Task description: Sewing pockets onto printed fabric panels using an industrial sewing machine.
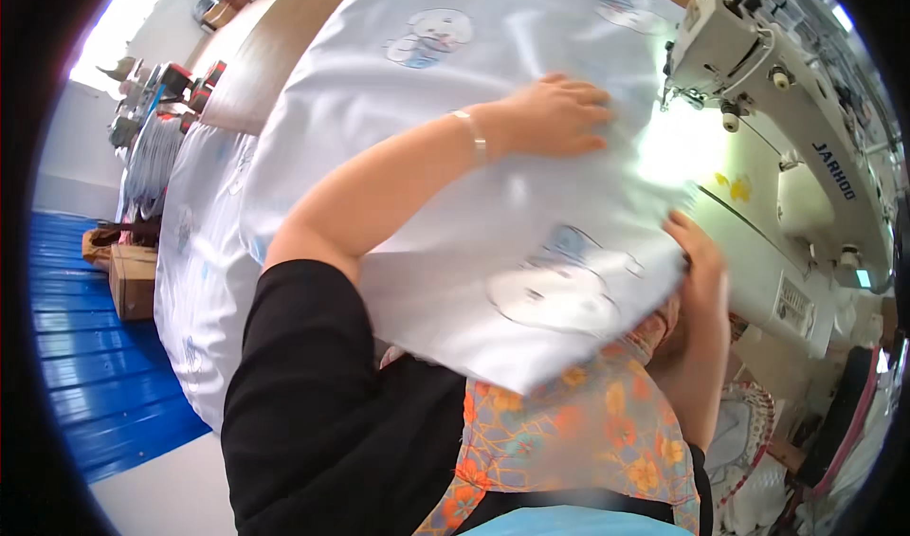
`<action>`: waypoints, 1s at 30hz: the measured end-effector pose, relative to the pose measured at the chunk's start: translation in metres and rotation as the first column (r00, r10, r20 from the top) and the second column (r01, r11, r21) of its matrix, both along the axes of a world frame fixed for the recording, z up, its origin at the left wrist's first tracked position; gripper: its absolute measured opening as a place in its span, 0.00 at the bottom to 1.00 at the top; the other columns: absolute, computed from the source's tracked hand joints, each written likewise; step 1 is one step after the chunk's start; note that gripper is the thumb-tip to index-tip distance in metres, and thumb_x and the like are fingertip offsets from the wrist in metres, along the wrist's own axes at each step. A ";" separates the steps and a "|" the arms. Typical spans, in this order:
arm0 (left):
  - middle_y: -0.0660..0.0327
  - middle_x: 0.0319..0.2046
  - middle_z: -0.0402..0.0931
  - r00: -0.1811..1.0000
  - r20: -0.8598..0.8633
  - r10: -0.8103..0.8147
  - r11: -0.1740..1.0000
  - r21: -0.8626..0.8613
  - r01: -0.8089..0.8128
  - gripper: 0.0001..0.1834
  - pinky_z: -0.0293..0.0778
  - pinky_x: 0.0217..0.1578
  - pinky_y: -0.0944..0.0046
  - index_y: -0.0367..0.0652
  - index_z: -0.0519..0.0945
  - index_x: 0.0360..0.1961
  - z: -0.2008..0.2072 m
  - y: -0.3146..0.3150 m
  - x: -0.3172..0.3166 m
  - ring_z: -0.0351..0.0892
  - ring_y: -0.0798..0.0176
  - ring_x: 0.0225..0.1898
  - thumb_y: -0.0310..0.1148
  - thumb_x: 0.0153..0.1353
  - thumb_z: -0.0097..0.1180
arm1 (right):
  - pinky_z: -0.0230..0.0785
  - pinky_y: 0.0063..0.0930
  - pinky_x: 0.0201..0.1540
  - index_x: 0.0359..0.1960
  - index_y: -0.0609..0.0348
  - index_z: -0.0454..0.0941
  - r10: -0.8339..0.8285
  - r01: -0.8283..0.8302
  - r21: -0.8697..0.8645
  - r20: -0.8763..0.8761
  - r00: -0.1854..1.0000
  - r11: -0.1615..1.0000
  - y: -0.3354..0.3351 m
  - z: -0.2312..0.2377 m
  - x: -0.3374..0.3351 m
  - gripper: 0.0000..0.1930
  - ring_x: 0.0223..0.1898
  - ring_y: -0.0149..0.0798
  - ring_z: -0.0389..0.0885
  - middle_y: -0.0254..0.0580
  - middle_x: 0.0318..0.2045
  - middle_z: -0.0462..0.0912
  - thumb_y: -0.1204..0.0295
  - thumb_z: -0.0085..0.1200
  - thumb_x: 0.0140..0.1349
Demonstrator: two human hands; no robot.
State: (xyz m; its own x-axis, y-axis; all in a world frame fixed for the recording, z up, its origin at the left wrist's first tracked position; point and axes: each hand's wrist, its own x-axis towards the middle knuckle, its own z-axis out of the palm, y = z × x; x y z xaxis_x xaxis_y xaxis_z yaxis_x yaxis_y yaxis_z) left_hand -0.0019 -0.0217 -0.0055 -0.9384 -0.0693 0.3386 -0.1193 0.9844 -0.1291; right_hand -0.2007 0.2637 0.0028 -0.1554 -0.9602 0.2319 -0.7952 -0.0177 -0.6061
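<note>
A large sheet of pale fabric (427, 185) with cartoon puppy prints covers the sewing table and hangs down toward my lap. My left hand (555, 117) lies flat on top of it, fingers stretched toward the lit needle area. At the fabric's right edge, my right hand (700, 252) pinches the cloth, its fingers partly hidden beneath it. Just beyond the cloth, at the right, stands a white sewing machine (758, 72) with its lamp shining on the bed; the fabric's edge lies beside the needle area, and glare hides the detail there.
More of the printed fabric hangs off the table's left side above a blue floor (104, 346). A wooden box (133, 282) and a stand with thread cones (156, 157) are at the left. Bundled items with a red-trimmed edge (749, 432) sit low at the right.
</note>
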 end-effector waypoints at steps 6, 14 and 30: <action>0.54 0.43 0.81 0.466 0.252 0.848 0.530 -0.367 -0.765 0.16 0.74 0.47 0.55 0.41 0.84 0.37 0.018 -0.105 0.195 0.78 0.52 0.49 0.39 0.59 0.48 | 0.66 0.37 0.60 0.47 0.59 0.79 0.000 0.004 -0.194 0.025 1.000 0.981 0.082 -0.011 -0.050 0.17 0.56 0.48 0.77 0.53 0.53 0.78 0.82 0.51 0.55; 0.43 0.46 0.79 0.416 0.100 0.904 0.333 0.446 -0.831 0.36 0.73 0.50 0.55 0.33 0.77 0.51 -0.003 -0.173 0.266 0.79 0.46 0.49 0.56 0.53 0.59 | 0.67 0.19 0.31 0.45 0.54 0.80 -0.323 0.308 -0.189 -0.056 0.945 0.932 0.085 -0.016 -0.076 0.23 0.32 0.33 0.78 0.40 0.53 0.81 0.86 0.52 0.46; 0.48 0.42 0.81 0.463 -0.034 0.886 0.408 0.533 -0.741 0.26 0.73 0.45 0.62 0.38 0.75 0.56 -0.017 -0.140 0.273 0.80 0.56 0.42 0.40 0.59 0.59 | 0.74 0.29 0.48 0.39 0.64 0.81 -0.350 0.331 -0.305 -0.008 0.937 0.893 0.121 -0.024 -0.056 0.11 0.48 0.45 0.82 0.53 0.48 0.82 0.81 0.58 0.51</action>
State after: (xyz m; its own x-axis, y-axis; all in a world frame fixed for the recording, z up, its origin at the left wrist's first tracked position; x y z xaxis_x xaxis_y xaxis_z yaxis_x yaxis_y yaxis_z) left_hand 0.2711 -0.1613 -0.0227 -0.2182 -0.9344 0.2815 -0.8476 0.3244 0.4198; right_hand -0.2563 0.3845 -0.0216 -0.4371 -0.7376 0.5147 -0.8195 0.0908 -0.5659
